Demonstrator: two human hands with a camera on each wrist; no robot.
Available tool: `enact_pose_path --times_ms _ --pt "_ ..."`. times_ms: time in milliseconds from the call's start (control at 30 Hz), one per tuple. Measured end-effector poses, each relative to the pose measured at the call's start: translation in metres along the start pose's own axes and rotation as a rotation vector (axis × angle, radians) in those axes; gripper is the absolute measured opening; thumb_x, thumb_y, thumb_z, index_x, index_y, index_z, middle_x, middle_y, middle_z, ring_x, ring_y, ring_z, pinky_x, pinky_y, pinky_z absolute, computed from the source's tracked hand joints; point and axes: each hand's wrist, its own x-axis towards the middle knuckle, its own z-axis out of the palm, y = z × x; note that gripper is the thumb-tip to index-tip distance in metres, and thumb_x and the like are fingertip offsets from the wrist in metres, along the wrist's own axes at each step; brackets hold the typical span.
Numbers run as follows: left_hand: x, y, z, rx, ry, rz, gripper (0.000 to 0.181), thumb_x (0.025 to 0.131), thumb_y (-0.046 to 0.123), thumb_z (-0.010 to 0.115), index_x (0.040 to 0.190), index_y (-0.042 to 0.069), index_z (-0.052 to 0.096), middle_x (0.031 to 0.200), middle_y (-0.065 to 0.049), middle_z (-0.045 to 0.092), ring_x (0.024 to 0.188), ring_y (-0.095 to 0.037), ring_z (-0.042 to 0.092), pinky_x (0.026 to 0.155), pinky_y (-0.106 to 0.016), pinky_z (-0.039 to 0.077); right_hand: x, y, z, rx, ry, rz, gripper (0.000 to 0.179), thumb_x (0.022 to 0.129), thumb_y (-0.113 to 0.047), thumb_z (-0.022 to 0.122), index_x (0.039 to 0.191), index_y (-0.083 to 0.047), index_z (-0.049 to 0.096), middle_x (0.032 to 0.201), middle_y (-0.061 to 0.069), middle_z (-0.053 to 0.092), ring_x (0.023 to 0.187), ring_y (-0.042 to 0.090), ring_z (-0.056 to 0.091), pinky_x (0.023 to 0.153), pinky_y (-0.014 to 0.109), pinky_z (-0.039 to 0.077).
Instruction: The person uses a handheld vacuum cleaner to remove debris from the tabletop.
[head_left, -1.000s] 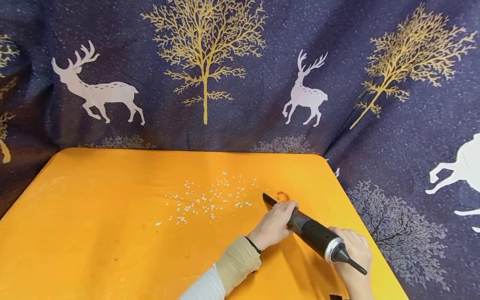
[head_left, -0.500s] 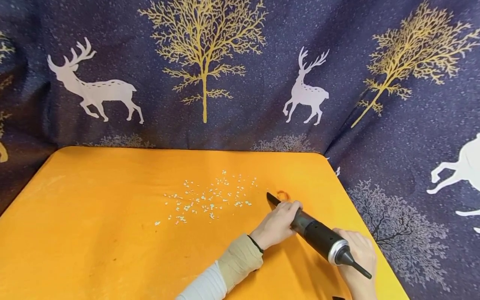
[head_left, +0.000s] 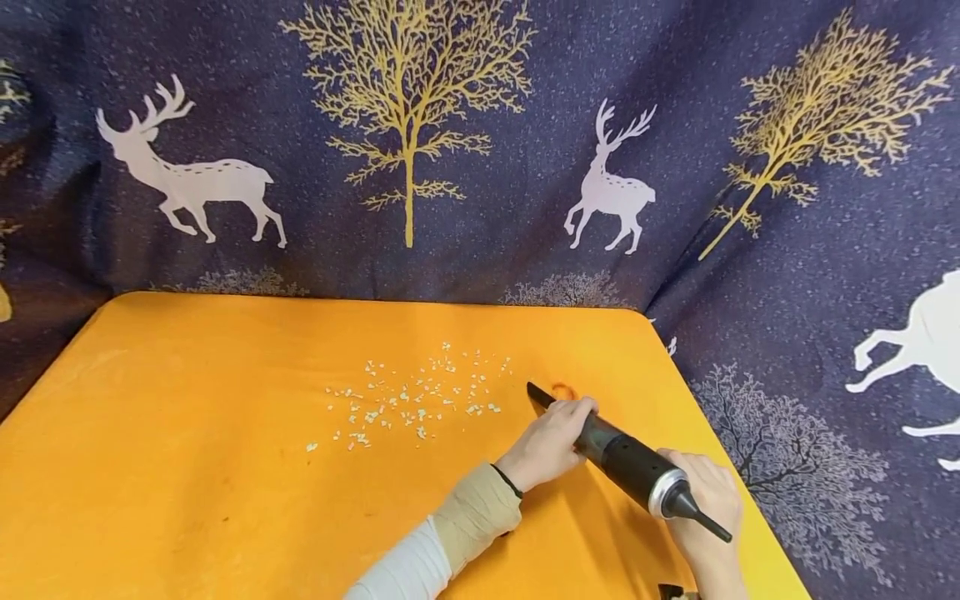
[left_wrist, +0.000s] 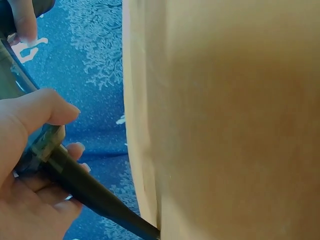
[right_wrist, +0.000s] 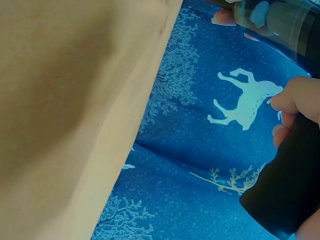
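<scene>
A black handheld vacuum cleaner (head_left: 633, 472) with a silver ring and a thin rear spout is held tilted over the right part of the table. My left hand (head_left: 546, 446) grips its front end, where a dark flat nozzle (left_wrist: 95, 192) joins the clear dust cup. The right hand (head_left: 707, 504) is wrapped around the black handle (right_wrist: 285, 185), its fingers partly hidden behind the body in the head view. Small pale paper scraps (head_left: 420, 396) lie scattered left of the nozzle tip. Whether the tip touches the table cannot be told.
The yellow-orange table (head_left: 187, 467) has rounded far corners. An orange-red ring mark (head_left: 564, 390) lies beside the nozzle. Behind and to the right hangs a dark blue cloth (head_left: 495, 192) printed with deer and trees. A small black object (head_left: 670, 591) shows at the bottom edge.
The vacuum cleaner and both hands shift slightly right, then back left, partly along with the whole view. Both hands keep their hold, and the scraps look the same.
</scene>
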Motion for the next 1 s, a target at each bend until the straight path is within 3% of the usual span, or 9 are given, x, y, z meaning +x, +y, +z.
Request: enact_pose_path --times_ms 333,667,1000 --pt "0.012 -0.011 -0.002 0.005 -0.038 -0.013 0.055 0.078 0.016 0.078 0.122 0.014 0.046 0.113 -0.008 0.065 0.105 -0.02 0.06 0.088 -0.025 0.048 0.009 0.003 0.013 0.015 0.03 -0.01 0.029 0.063 0.008 0.067 0.089 -0.003 0.067 0.074 0.013 0.068 0.072 0.032 0.061 0.067 0.042 0.038" --pt "0.017 -0.027 -0.011 -0.046 -0.033 -0.08 0.056 0.078 0.012 0.078 0.123 0.014 0.046 0.118 -0.007 0.064 0.117 -0.023 0.057 0.091 -0.029 0.049 0.028 0.002 0.028 0.027 0.009 -0.045 0.019 0.073 0.003 0.064 0.089 -0.005 0.067 0.077 0.012 0.068 0.076 0.032 0.062 0.071 0.046 0.043" --pt "0.021 -0.049 -0.02 -0.047 -0.062 -0.122 0.054 0.081 0.012 0.075 0.126 0.014 0.045 0.121 -0.006 0.064 0.12 -0.023 0.055 0.093 -0.03 0.048 0.042 0.001 0.05 0.079 -0.007 -0.053 0.026 0.067 0.003 0.069 0.091 -0.007 0.066 0.078 0.011 0.067 0.078 0.031 0.062 0.07 0.045 0.042"
